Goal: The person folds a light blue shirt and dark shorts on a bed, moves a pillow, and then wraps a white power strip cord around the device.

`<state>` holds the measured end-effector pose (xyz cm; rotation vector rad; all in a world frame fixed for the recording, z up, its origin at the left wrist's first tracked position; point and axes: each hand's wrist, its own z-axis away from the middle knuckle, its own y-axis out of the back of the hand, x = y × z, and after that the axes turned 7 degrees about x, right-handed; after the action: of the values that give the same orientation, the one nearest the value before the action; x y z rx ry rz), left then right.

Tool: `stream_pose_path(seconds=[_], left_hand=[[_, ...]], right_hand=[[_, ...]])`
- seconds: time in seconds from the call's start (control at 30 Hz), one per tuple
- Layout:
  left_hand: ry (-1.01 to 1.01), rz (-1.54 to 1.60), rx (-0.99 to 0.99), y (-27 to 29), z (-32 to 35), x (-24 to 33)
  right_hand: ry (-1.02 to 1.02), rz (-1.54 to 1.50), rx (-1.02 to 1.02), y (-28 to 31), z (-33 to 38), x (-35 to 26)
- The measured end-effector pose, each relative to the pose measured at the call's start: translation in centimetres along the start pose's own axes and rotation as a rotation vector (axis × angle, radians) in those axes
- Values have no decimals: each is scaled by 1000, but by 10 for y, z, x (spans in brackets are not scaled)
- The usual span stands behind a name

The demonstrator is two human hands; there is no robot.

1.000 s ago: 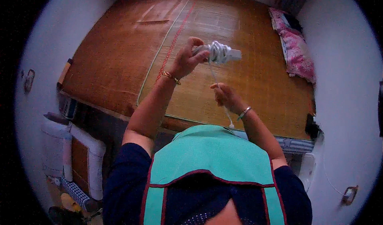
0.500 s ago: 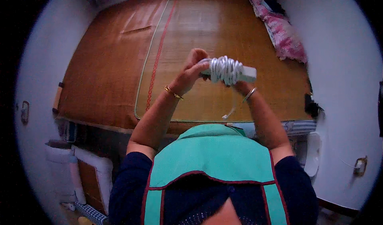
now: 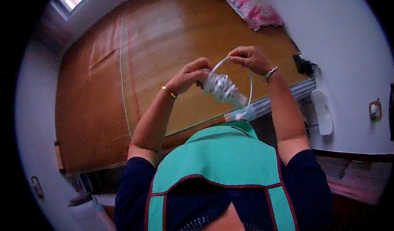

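Note:
In front of my chest is a white power strip [image 3: 239,100], with its white cord [image 3: 221,88] wound around the middle in several turns. My left hand [image 3: 192,76] is closed around the strip's left end. My right hand [image 3: 251,60], raised to the right of the coil, pinches a length of the cord between thumb and fingers. From that pinch the cord arcs back to the coil on one side, and a loose stretch hangs down past the strip's right end. The strip tilts down to the right.
A bed with a brown woven mat [image 3: 172,38] spreads beyond my hands. Pink floral bedding [image 3: 256,11] lies at its far right. By the right wall are a black object [image 3: 303,65], a white slipper-shaped item [image 3: 322,113] and a wall socket [image 3: 375,109] with a plug.
My right hand has moved from beneath the power strip up and to the right, drawing out a length of cord. The strip now tilts more, and my view has turned to the right.

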<state>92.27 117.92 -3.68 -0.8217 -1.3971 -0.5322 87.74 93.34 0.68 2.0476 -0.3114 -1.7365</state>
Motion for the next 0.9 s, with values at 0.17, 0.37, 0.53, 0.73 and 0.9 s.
stream_pose_path(seconds=[0.17,0.37,0.53,0.73,0.9], left_hand=[[-251,479,388,-22,-84,2],[-302,-785,440,-12,-205,-48],[315,-280,11,-50,-266,-38],[240,659,370,-116,-379,-97],[202,166,285,-121,-507,-118]], right_hand=[[-258,-74,19,10,5,81],[157,316,41,92,-5,140],[38,189,-242,216,-34,173],[-385,-456,35,263,-31,269],[-486,-828,389,314,-39,340]])
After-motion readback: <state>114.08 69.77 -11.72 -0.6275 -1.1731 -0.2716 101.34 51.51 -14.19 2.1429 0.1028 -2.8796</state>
